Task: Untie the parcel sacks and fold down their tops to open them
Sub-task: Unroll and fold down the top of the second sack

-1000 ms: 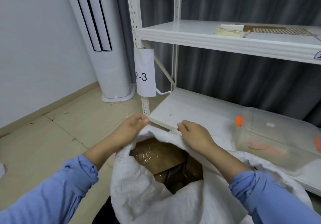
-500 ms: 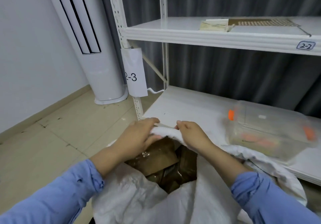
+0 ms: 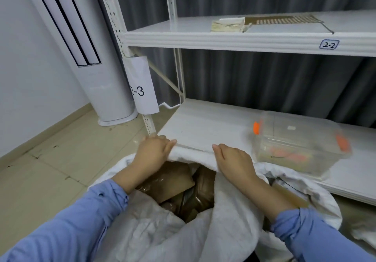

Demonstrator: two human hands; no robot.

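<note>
My left hand (image 3: 154, 152) and right hand (image 3: 234, 160) curl their fingers over the far rim of the white woven sack (image 3: 230, 211) against the bottom shelf (image 3: 213, 123) (limp, light, probably slick cloth), best gripped along that hem.

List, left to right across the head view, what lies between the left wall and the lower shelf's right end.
Standing air conditioner → left hand → right hand → clear plastic box. Both hands grip the rim of the white sack.
</note>
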